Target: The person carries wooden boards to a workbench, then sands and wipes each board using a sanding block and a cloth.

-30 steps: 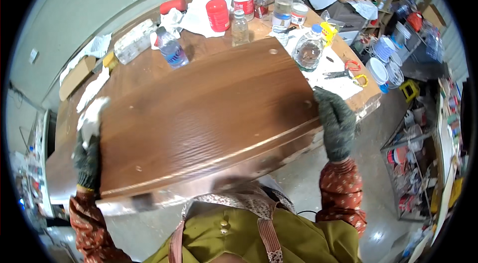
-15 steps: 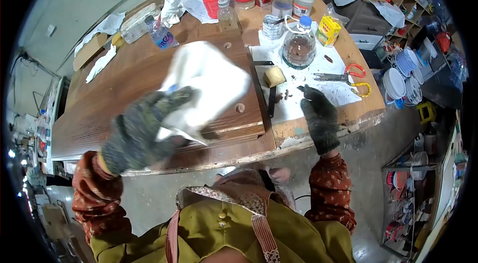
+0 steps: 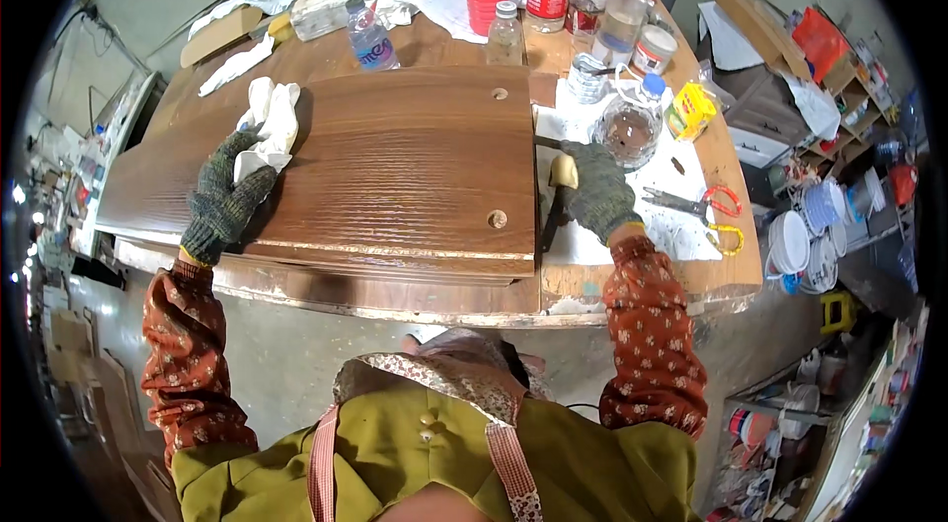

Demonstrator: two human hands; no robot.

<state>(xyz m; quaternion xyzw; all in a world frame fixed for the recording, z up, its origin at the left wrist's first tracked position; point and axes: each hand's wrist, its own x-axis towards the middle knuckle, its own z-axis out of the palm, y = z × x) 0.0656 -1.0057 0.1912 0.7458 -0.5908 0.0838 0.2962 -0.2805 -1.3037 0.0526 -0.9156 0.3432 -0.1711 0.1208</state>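
My left hand, in a dark knitted glove, is closed on a crumpled white cloth resting on the left part of a brown wood-grain panel. My right hand, gloved the same way, is at the panel's right end, its fingers closed around a small pale yellow block over a stained white paper sheet. The hand hides part of the block. A dark flat bar lies just below it. Two round holes show near the panel's right end.
Right of my right hand lie scissors with red and yellow handles. Behind them stand a round blue-capped jug and a yellow box. Bottles, a red-lidded jar and papers line the bench's back; a labelled bottle stands behind the panel.
The white cloth, raised and blurred before, is now down on the panel farther left in my left hand. My right hand has moved left onto the pale block. The view has shifted slightly.
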